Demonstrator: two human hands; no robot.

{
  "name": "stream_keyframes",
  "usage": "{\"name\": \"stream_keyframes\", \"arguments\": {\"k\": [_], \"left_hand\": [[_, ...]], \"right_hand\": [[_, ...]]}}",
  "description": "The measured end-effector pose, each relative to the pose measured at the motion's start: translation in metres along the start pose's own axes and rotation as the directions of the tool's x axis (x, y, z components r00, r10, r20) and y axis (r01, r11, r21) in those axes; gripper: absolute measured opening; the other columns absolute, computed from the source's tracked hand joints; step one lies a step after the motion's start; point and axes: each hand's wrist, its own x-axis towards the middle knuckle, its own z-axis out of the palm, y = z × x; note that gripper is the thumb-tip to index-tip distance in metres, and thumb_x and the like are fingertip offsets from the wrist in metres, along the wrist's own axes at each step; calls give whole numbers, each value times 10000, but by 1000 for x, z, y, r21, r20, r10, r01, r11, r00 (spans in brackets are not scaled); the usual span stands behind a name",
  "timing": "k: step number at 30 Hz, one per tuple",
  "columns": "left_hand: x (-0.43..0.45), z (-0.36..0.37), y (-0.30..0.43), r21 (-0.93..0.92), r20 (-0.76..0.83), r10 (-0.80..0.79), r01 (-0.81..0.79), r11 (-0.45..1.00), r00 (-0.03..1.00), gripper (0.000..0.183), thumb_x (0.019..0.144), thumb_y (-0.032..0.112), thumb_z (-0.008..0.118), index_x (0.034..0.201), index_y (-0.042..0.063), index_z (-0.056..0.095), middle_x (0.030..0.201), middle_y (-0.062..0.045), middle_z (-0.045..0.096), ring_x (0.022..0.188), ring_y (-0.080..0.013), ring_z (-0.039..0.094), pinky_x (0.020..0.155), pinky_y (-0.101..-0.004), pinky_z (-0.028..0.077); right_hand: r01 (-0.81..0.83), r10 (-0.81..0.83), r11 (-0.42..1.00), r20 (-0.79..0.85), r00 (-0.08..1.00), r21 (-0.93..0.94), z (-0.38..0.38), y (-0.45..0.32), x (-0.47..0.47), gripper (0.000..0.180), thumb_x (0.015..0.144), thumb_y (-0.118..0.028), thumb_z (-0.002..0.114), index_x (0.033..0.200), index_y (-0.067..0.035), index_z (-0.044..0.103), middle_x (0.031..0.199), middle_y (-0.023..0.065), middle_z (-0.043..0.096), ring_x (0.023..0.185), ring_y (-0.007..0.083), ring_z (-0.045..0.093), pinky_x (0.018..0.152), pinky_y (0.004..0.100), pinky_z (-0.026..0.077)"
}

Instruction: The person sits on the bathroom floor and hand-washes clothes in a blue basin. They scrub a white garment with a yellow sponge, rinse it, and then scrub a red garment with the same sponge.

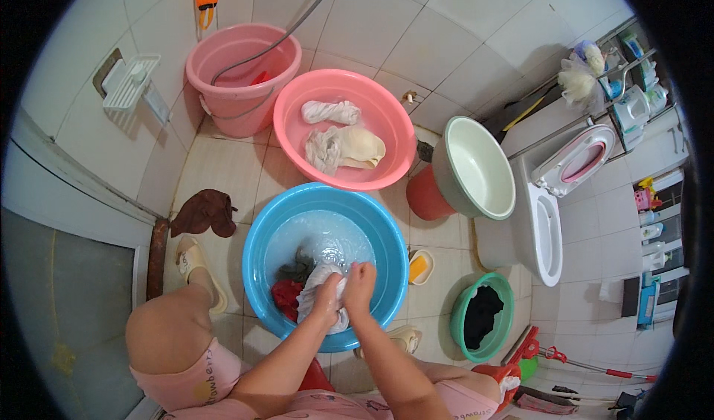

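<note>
Both my hands are over the blue plastic basin (254, 236), which holds soapy water (318, 230). My left hand (329, 297) grips a wet white cloth (312, 291) that hangs in the basin. Beside it my right hand (360, 286) is closed in a fist close against the cloth; its fingers hide whether a fold is inside. A red cloth (285, 299) and a dark grey-green cloth (301, 265) lie in the water left of the white one. Behind, a pink basin (399, 135) touches or nearly touches the blue one and holds a white cloth (330, 112) and a cream garment (360, 146).
A pink bucket (237, 107) with a hose stands back left. Rightward are a pale green basin (482, 163) on a red bucket (427, 194), a soap dish (427, 264), a green basin (456, 319) with black cloth, and a toilet (546, 236). A brown cloth (203, 213) lies left.
</note>
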Motion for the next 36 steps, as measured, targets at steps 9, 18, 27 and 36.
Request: {"name": "stream_keyframes", "arguments": {"k": [9,18,27,36], "left_hand": [[-4,-3,13,271,92,-6,-20,963,996,281,774,272,531,915,34,580,841,-49,578,760,-161,559,661,-292,443],[0,-4,11,390,154,58,-114,914,986,797,763,693,276,1238,61,381,1219,-197,423,1103,-366,416,933,-460,337],[24,-19,-3,-122,125,-163,179,976,979,321,792,373,495,986,123,550,860,-53,597,761,-218,578,701,-374,463],[15,-18,17,-100,79,-125,133,986,989,298,736,289,543,941,74,567,869,-88,574,762,-225,564,668,-351,468]], "right_hand": [[-223,206,975,400,893,-5,-27,-3,15,220,826,-120,401,981,-11,512,970,186,539,940,281,511,795,360,388],[-559,148,762,753,641,326,-56,-8,-5,570,724,-46,440,1286,-127,391,1237,108,442,1055,207,476,864,288,386],[102,35,897,298,954,-431,-25,-11,0,280,746,-288,552,860,-32,556,804,203,534,738,393,535,664,464,432],[88,-2,953,283,959,-290,-3,1,-9,184,781,-180,500,698,-16,517,734,202,525,724,385,508,642,457,389]]}}
